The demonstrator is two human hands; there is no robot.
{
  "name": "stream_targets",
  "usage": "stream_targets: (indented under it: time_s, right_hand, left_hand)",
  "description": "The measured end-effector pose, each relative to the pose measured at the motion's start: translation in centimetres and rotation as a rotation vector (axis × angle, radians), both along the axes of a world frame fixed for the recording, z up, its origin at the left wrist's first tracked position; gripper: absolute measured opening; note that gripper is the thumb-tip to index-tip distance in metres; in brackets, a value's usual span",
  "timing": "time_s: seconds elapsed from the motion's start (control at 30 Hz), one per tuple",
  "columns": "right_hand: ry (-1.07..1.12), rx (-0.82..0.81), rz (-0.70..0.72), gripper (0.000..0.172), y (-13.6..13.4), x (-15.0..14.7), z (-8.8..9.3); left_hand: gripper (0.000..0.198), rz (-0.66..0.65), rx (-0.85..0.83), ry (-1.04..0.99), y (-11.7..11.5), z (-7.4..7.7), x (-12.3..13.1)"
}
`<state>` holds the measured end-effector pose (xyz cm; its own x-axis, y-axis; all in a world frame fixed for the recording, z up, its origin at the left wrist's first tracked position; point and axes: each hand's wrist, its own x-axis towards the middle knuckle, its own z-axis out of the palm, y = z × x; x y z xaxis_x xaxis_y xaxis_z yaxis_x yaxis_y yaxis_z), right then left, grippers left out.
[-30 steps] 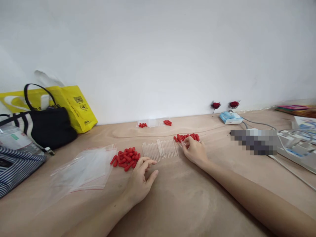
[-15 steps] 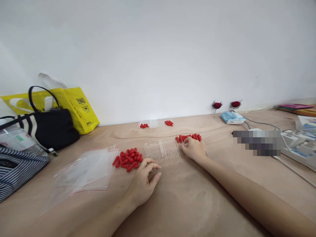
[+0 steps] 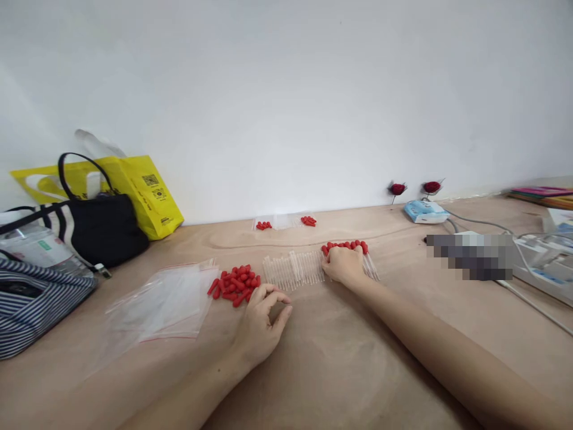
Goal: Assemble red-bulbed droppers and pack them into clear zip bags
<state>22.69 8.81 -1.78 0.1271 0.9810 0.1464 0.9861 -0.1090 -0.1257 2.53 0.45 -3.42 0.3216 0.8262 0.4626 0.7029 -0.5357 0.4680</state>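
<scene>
My left hand [image 3: 262, 319] rests on the table with curved, parted fingers and holds nothing. Its back is next to a loose pile of red rubber dropper bulbs [image 3: 235, 285]. Beyond its fingertips lies a row of clear thin dropper tubes [image 3: 290, 270], side by side. My right hand [image 3: 344, 263] is closed over the right part of that row, its fingertips curled down and hidden. Red bulbs [image 3: 363, 247] line the far ends of the tubes there, and clear tubes [image 3: 370, 267] stick out to the right of the hand. What its fingers grip does not show.
Clear zip bags [image 3: 179, 301] lie left of the pile. Another bag [image 3: 281, 222] with red bulbs and tubes lies by the wall. Bags, including a yellow one [image 3: 156, 200], stand at left. A blue tissue pack [image 3: 425, 212], cables and a power strip [image 3: 544, 272] are at right.
My right hand has shifted slightly left and turned over the red bulbs, uncovering more tubes on its right. My left hand stays in place. The view has shifted slightly.
</scene>
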Motion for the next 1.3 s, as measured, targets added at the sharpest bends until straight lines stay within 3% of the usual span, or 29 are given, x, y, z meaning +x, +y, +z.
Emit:
stream_targets:
  time_s: [0.13,0.23,0.4,0.47,0.6,0.77,0.87,1.07,1.3]
  right_hand:
    - [-0.017,-0.033,0.002,0.02,0.7,-0.5,0.2]
    - [-0.02,-0.051,0.018,0.02,0.8,-0.7,0.2]
    - [-0.018,-0.05,0.043,0.024,0.4,-0.7,0.9]
    - [-0.016,-0.026,0.066,0.028,-0.3,-0.3,1.4]
    - [-0.01,0.033,0.202,0.024,-2.9,0.7,1.7]
    - [0.131,0.213,0.699,0.014,-6.5,2.1,-0.4]
    - [0.217,0.296,0.844,0.014,-7.4,2.4,-1.7]
    - [0.299,0.326,0.91,0.011,-7.3,2.3,-2.8]
    - [0.34,0.315,0.891,0.01,-7.2,2.4,-3.4]
  left_hand:
    - [0.008,0.121,0.103,0.053,0.6,0.1,-0.8]
    - [0.01,0.255,0.147,0.057,1.9,1.1,-2.5]
    - [0.016,0.431,0.043,0.093,4.3,2.9,-6.6]
    - [0.02,0.38,0.015,0.148,4.9,3.4,-7.8]
    - [0.026,0.156,-0.039,0.239,5.2,4.3,-8.1]
    - [0.021,-0.044,-0.035,0.358,5.0,4.8,-6.5]
    - [0.017,-0.066,0.018,0.46,5.2,4.6,-5.9]
    - [0.017,0.003,0.089,0.556,5.6,4.1,-5.9]
    - [0.018,0.047,0.102,0.547,5.1,3.5,-5.5]
